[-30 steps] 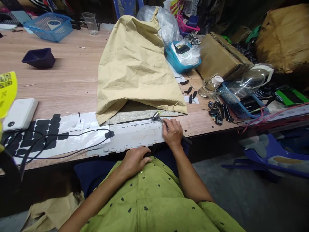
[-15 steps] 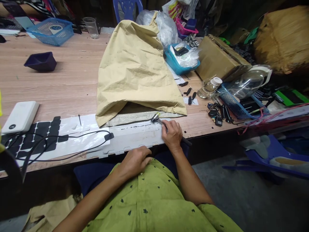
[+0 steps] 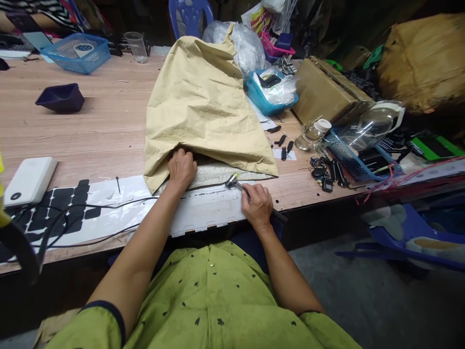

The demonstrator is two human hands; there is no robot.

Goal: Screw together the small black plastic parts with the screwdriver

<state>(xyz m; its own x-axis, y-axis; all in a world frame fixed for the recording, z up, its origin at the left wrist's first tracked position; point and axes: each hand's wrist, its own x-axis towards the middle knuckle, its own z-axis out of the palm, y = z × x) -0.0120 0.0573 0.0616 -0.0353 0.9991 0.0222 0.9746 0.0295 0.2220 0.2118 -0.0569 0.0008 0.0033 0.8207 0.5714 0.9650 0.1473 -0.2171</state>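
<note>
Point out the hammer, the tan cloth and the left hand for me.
Hammer (image 3: 231, 181): head view, on its metal head.
Tan cloth (image 3: 203, 109): head view, on the middle of its creased upper face.
Left hand (image 3: 182, 169): head view, on the back of the hand.

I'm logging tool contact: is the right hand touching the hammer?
Touching: the head view shows the right hand with its grip closed around the hammer, which sticks out on both sides.

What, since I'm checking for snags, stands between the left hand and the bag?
Nothing visible: the left hand is at the mouth of the bag, fingertips hidden. The hammer, in the right hand, is off to the right.
</note>
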